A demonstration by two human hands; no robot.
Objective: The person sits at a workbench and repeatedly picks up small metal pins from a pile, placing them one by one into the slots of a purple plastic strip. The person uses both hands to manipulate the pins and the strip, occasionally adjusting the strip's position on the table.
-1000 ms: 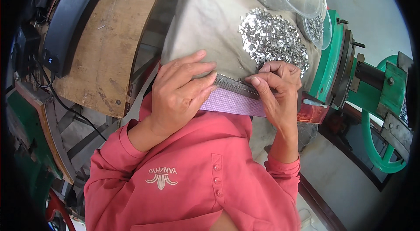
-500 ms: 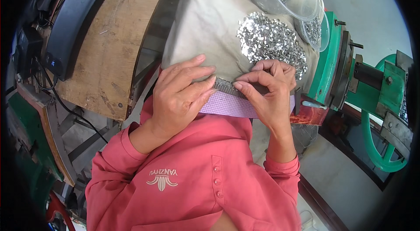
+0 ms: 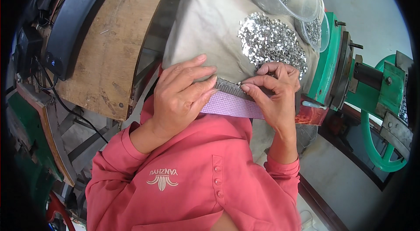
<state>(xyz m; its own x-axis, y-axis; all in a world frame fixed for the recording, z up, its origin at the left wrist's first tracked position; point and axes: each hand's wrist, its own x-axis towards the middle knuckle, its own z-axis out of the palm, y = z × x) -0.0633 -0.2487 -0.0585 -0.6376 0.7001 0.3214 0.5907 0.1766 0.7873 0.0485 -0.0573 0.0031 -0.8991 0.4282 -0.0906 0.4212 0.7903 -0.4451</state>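
A dark grey row of thin metal pieces (image 3: 228, 86), packed side by side, lies along the upper edge of a purple woven strip (image 3: 232, 105) in front of me. At the row's left end, the thumb and index finger of my left hand (image 3: 179, 93) are closed on it, with the other fingers stretched loosely above. My right hand (image 3: 278, 91) pinches a small shiny metal piece (image 3: 239, 84) between thumb and index finger, close over the row. Just beyond that hand, a heap of small silvery metal pieces (image 3: 267, 38) is spread on a beige cloth (image 3: 205, 21).
Two clear plastic tubs (image 3: 302, 12) with metal bits stand behind the heap. A green machine (image 3: 326, 60) with a green handwheel (image 3: 372, 152) is on the right. To the left, a wooden table (image 3: 118, 34) carries a long black device (image 3: 81, 21) with a cable.
My right hand has shifted slightly right, uncovering more of the row, and a shiny piece now shows at its fingertips. My left hand stays in place.
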